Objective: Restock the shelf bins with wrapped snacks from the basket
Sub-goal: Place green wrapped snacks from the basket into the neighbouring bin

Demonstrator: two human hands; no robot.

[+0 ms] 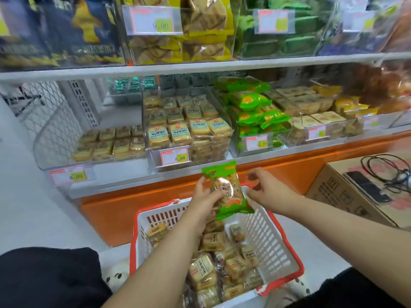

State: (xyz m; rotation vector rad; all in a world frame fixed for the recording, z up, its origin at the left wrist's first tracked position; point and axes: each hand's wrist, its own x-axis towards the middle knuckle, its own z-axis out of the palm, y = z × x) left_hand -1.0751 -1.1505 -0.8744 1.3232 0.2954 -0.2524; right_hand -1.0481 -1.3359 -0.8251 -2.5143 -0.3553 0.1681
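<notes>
- Left hand [205,197]: raised, forearm reaching up and forward, fingers and thumb curled in a grip round a green snack packet [226,190].
- Right hand [265,188]: level with the left, just beside the packet, fingers loosely bent, holding nothing.
- Both forearms bare, converging toward the middle.

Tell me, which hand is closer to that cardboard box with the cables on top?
Right. The right hand hovers above the basket, on the side toward the cardboard box; the left hand grips the green packet farther away.
</notes>
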